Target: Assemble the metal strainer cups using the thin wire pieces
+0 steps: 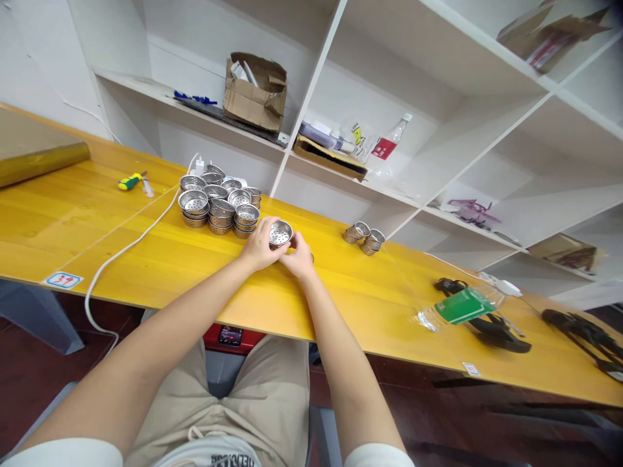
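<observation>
Between my two hands is a round metal strainer cup point(281, 233) with a perforated base, tilted a little toward me over the yellow table. My left hand point(261, 245) wraps its left side, fingers closed on the rim. On the lower right side, my right hand point(298, 255) grips it with thumb and fingers. Part of the cup's wall is hidden by the fingers. Just left of my left hand stand several stacks of similar strainer cups point(221, 208), packed close together. Two smaller piles of these cups point(373, 240) sit farther right on the table.
A white cable point(141, 239) runs across the table and over its front edge. A green-and-yellow screwdriver point(130, 181) lies at the left. To the right are a green-labelled bottle point(462, 306) and black straps point(501, 334). White shelves point(379, 84) with a cardboard box point(256, 94) rise behind.
</observation>
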The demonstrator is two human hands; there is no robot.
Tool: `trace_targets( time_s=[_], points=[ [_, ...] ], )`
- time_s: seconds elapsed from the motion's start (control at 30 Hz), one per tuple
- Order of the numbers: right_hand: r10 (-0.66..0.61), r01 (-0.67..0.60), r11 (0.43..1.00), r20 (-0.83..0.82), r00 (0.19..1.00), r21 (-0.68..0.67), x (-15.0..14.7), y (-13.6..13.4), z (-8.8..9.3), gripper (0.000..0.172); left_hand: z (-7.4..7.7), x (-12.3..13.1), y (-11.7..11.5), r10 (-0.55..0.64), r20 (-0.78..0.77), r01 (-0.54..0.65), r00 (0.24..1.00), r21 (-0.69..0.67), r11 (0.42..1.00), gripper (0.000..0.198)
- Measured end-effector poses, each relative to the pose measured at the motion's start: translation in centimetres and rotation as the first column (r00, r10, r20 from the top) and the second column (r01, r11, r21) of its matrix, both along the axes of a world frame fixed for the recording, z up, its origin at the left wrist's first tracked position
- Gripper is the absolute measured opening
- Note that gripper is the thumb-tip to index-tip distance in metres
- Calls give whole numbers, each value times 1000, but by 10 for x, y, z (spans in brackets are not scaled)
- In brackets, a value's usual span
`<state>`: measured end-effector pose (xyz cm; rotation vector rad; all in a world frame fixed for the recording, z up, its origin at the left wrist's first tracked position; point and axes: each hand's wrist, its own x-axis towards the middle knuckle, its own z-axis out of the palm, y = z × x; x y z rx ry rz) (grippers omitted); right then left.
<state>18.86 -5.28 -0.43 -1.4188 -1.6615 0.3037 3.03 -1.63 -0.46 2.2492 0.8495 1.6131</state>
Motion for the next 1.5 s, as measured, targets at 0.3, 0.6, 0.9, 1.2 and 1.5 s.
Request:
trace_targets(
  time_s=[0.3, 0.6, 0.9, 1.2, 1.5],
  points=[
    [14, -10, 986, -19, 1000, 169, -4, -1, 0, 61, -4, 1, 4, 29, -83, -31, 996, -14, 999, 68],
    [32, -64, 966, 130, 991, 251, -2, -2, 2, 67, -7, 0, 10, -9, -73, 1, 997, -102, 995, 64],
    [163, -149, 981, -116, 980, 122, -6, 2, -2, 72, -11, -2, 20, -58, 13, 59, 998, -192, 980, 53],
    [206, -187, 975, -166, 964, 120, -10, -3, 3, 73, -9, -3, 18, -98, 54, 107, 994, -198, 974, 56],
    [265, -243, 963, -276, 924, 112, -9, -1, 0, 76, -2, 0, 16, -160, 210, 225, 965, -341, 912, 57]
  ],
)
